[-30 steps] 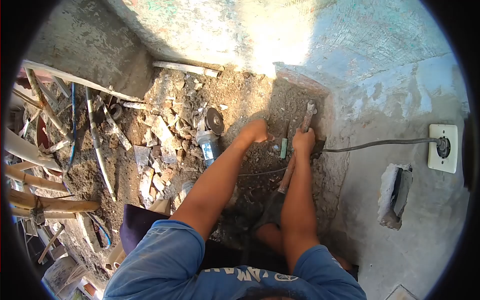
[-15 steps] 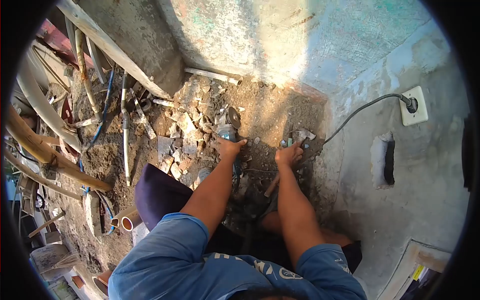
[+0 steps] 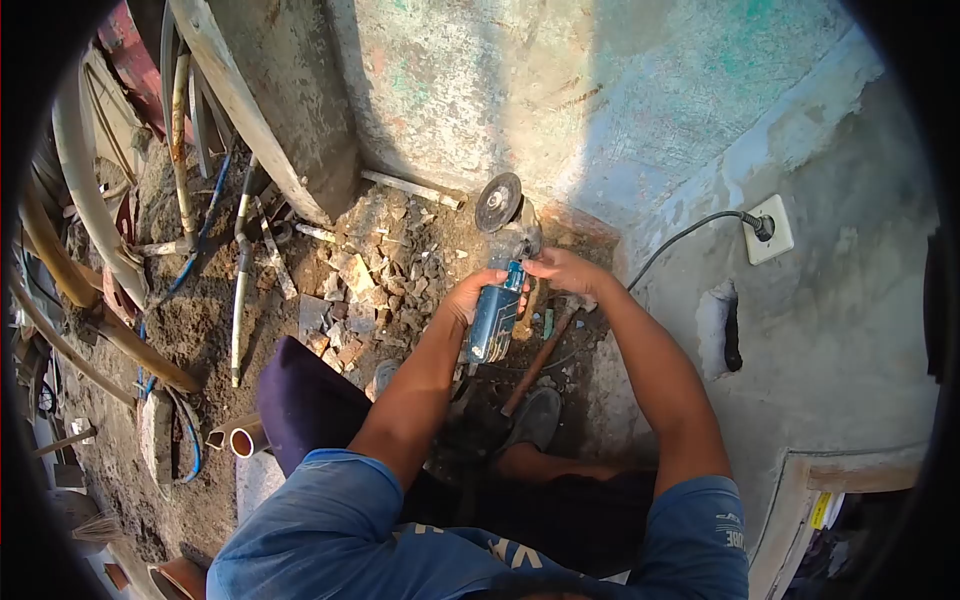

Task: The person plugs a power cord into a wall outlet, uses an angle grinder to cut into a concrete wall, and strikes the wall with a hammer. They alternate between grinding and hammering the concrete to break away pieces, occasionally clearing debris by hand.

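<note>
In the head view, a blue-green angle grinder is held up off the ground in front of me, its cutting disc towards the wall. My left hand is wrapped round the grinder's body from the left. From the right, my right hand has its fingers closed at the tool's front end, just behind the metal head; part of its grip is hidden. Below the right forearm, a wooden handle lies slanted on the ground, its head not clearly visible. A small green piece lies near it.
Broken tile and rubble cover the ground at left, with pipes and a curved wooden pole beyond. A cord runs from a wall socket at right, above a hole. My shoe is beside the handle.
My left hand has raised the grinder from the rubble, bringing it nearer. My right hand has left the ground beside the small pieces and moved up and left onto the grinder's front end.
</note>
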A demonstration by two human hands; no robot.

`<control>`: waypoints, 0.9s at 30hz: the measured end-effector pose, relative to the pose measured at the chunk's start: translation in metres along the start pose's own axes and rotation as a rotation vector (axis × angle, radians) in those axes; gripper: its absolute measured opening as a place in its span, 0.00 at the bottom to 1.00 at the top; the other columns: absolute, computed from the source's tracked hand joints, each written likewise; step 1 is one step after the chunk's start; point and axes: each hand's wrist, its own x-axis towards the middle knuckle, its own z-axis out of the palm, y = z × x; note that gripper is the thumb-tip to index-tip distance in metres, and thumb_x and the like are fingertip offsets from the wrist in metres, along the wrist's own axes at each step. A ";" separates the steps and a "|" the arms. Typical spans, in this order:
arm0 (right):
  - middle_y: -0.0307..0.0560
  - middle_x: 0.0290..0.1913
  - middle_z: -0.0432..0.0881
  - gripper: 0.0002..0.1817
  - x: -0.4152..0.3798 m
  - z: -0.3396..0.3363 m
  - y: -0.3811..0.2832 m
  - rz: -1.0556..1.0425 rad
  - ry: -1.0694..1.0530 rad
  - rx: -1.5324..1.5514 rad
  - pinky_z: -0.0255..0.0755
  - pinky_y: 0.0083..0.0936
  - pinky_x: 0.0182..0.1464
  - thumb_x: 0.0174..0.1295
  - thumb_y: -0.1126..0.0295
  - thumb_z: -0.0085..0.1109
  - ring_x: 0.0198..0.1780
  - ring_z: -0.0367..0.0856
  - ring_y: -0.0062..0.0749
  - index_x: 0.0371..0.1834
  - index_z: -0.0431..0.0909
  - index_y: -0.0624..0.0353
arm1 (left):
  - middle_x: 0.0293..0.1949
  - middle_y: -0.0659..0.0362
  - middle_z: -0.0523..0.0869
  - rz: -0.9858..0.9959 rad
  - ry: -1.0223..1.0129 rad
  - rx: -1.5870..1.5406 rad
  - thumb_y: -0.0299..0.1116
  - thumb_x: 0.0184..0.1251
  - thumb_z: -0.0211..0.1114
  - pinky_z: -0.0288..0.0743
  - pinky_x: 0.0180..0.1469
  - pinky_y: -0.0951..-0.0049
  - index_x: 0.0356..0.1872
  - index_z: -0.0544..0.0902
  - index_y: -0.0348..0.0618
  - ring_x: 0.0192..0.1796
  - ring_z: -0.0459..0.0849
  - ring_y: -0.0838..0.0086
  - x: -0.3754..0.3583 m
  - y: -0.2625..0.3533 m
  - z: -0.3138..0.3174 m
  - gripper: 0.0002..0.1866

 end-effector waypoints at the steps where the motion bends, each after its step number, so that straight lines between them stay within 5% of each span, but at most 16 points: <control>1: 0.54 0.35 0.84 0.33 -0.004 -0.007 -0.006 -0.006 0.010 -0.011 0.76 0.36 0.45 0.56 0.39 0.64 0.39 0.83 0.38 0.36 0.83 0.66 | 0.37 0.50 0.84 0.080 -0.085 -0.057 0.50 0.49 0.70 0.83 0.42 0.61 0.51 0.76 0.36 0.36 0.85 0.62 0.006 0.000 0.018 0.33; 3: 0.46 0.27 0.80 0.31 -0.015 -0.015 -0.022 0.130 -0.293 0.352 0.75 0.29 0.33 0.55 0.40 0.66 0.27 0.79 0.29 0.34 0.81 0.63 | 0.43 0.47 0.84 0.077 -0.247 -0.147 0.49 0.50 0.68 0.82 0.46 0.61 0.50 0.77 0.33 0.42 0.85 0.60 0.014 0.000 0.034 0.31; 5: 0.40 0.23 0.77 0.24 -0.039 -0.010 -0.042 0.083 -0.168 0.368 0.72 0.24 0.26 0.57 0.48 0.68 0.21 0.75 0.23 0.37 0.77 0.61 | 0.44 0.44 0.83 0.018 -0.391 -0.235 0.49 0.51 0.67 0.82 0.48 0.59 0.51 0.77 0.31 0.43 0.85 0.56 0.018 0.001 0.045 0.32; 9: 0.39 0.28 0.78 0.21 -0.049 0.001 -0.046 0.004 0.024 0.507 0.72 0.21 0.25 0.58 0.60 0.69 0.24 0.76 0.21 0.46 0.72 0.62 | 0.43 0.42 0.83 -0.067 -0.232 -0.161 0.49 0.55 0.69 0.81 0.49 0.55 0.55 0.73 0.31 0.43 0.85 0.54 0.019 -0.011 0.060 0.34; 11: 0.42 0.35 0.79 0.23 -0.036 0.007 -0.023 -0.207 0.357 0.422 0.74 0.21 0.27 0.58 0.64 0.69 0.28 0.77 0.22 0.50 0.69 0.63 | 0.41 0.50 0.84 0.016 -0.247 0.002 0.35 0.53 0.74 0.81 0.46 0.64 0.52 0.74 0.36 0.42 0.85 0.61 0.019 -0.032 0.057 0.27; 15: 0.50 0.46 0.77 0.38 -0.033 0.011 0.005 -0.077 0.472 0.420 0.77 0.23 0.35 0.61 0.64 0.66 0.38 0.79 0.26 0.67 0.54 0.67 | 0.39 0.55 0.84 0.112 -0.062 0.043 0.28 0.54 0.72 0.80 0.44 0.68 0.52 0.74 0.39 0.39 0.85 0.69 0.028 -0.074 0.061 0.23; 16: 0.57 0.54 0.74 0.46 -0.030 0.010 0.021 -0.020 0.437 0.379 0.78 0.25 0.41 0.63 0.61 0.63 0.44 0.79 0.31 0.74 0.42 0.67 | 0.39 0.56 0.84 0.128 -0.017 -0.004 0.27 0.54 0.72 0.80 0.43 0.69 0.52 0.74 0.40 0.39 0.85 0.70 0.029 -0.082 0.061 0.23; 19: 0.61 0.60 0.71 0.47 -0.028 0.022 0.046 0.115 0.454 0.257 0.76 0.25 0.47 0.65 0.59 0.61 0.50 0.77 0.34 0.76 0.38 0.66 | 0.37 0.57 0.85 0.134 0.097 -0.031 0.26 0.54 0.71 0.80 0.43 0.68 0.52 0.74 0.40 0.38 0.85 0.70 0.035 -0.114 0.048 0.23; 21: 0.66 0.63 0.69 0.48 -0.025 0.032 0.051 0.200 0.469 0.174 0.72 0.31 0.55 0.66 0.54 0.59 0.54 0.77 0.43 0.76 0.38 0.66 | 0.41 0.58 0.84 0.119 0.082 -0.024 0.26 0.52 0.72 0.78 0.47 0.68 0.53 0.74 0.39 0.42 0.84 0.71 0.044 -0.128 0.036 0.25; 23: 0.71 0.61 0.70 0.47 -0.009 0.037 0.079 0.184 0.615 -0.250 0.70 0.38 0.58 0.64 0.50 0.58 0.56 0.77 0.52 0.74 0.43 0.67 | 0.46 0.59 0.83 0.173 0.218 0.081 0.26 0.50 0.72 0.75 0.53 0.69 0.55 0.74 0.38 0.47 0.82 0.72 0.054 -0.138 0.026 0.28; 27: 0.72 0.58 0.72 0.45 0.011 0.037 0.080 0.332 0.641 -0.247 0.66 0.43 0.61 0.62 0.45 0.58 0.58 0.76 0.59 0.71 0.51 0.67 | 0.49 0.59 0.81 0.137 0.179 0.084 0.27 0.48 0.72 0.73 0.56 0.70 0.56 0.73 0.38 0.51 0.80 0.74 0.068 -0.133 0.012 0.30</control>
